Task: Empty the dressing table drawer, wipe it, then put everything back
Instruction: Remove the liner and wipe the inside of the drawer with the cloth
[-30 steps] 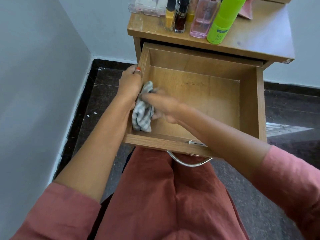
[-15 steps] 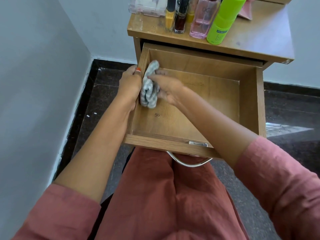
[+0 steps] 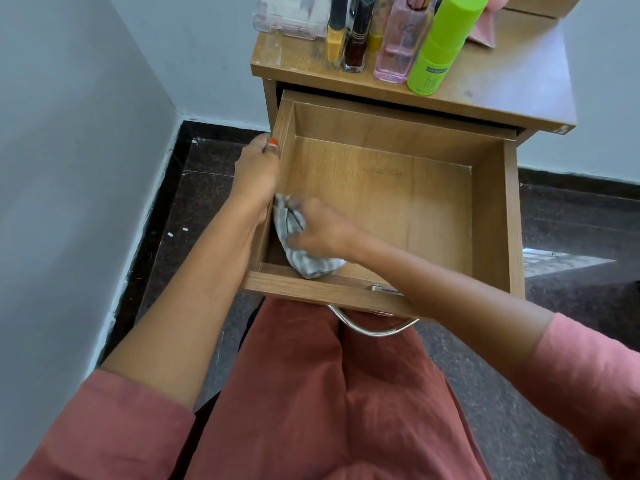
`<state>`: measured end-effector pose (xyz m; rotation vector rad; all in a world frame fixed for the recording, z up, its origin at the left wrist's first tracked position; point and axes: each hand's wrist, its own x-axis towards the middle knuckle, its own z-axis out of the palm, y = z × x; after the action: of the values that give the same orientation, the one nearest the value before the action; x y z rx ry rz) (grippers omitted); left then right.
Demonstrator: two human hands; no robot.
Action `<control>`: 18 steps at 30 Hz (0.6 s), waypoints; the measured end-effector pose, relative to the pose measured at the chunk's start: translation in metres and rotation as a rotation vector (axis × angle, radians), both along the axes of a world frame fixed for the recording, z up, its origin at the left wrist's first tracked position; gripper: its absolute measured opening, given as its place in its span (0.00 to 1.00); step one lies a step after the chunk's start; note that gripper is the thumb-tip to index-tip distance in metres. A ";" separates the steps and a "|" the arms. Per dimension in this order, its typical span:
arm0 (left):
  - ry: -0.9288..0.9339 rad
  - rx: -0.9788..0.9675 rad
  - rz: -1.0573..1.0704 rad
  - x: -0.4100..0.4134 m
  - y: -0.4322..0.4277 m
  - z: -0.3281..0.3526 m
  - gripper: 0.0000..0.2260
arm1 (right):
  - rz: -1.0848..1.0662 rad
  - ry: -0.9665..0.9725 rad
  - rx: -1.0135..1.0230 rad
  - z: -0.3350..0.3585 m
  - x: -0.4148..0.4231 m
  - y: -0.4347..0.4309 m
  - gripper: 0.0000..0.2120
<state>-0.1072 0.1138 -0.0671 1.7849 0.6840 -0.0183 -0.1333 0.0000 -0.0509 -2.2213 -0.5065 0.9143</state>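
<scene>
Right hand fingers bunch the grey striped cloth in the near-left corner of the open wooden drawer; left hand grips drawer's left wall, thumb on rim.

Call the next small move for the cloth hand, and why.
Probably sweep the cloth rightward along the front edge of the drawer. The right hand grips it bunched in the near-left corner, the left hand holds the left wall steady, and the floor to the right lies bare.
</scene>
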 end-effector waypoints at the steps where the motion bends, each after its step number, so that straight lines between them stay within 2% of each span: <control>1: 0.003 0.006 -0.001 0.000 0.000 0.001 0.15 | 0.081 -0.099 -0.086 -0.001 -0.003 -0.003 0.20; 4: 0.018 0.023 -0.003 0.000 -0.001 0.001 0.16 | 0.235 -0.469 -0.390 -0.011 -0.006 -0.013 0.22; 6: 0.020 0.024 -0.005 -0.001 -0.001 0.001 0.16 | 0.191 -0.612 -0.501 -0.019 0.007 -0.025 0.22; 9: 0.009 0.020 -0.015 -0.002 -0.001 0.003 0.16 | 0.041 -0.687 -0.624 -0.031 0.040 -0.047 0.22; 11: 0.007 0.019 -0.023 -0.002 -0.001 0.003 0.16 | 0.014 -0.697 -0.685 -0.036 0.056 -0.054 0.25; 14: 0.012 0.032 -0.023 -0.002 -0.001 0.002 0.16 | 0.021 -0.676 -0.664 -0.041 0.063 -0.041 0.28; 18: 0.010 0.057 -0.020 -0.001 -0.001 0.002 0.16 | 0.148 -0.749 -0.576 -0.046 0.059 0.002 0.29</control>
<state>-0.1082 0.1132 -0.0647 1.8477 0.6796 -0.0215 -0.0747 0.0017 -0.0965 -3.0871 -0.8259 0.2634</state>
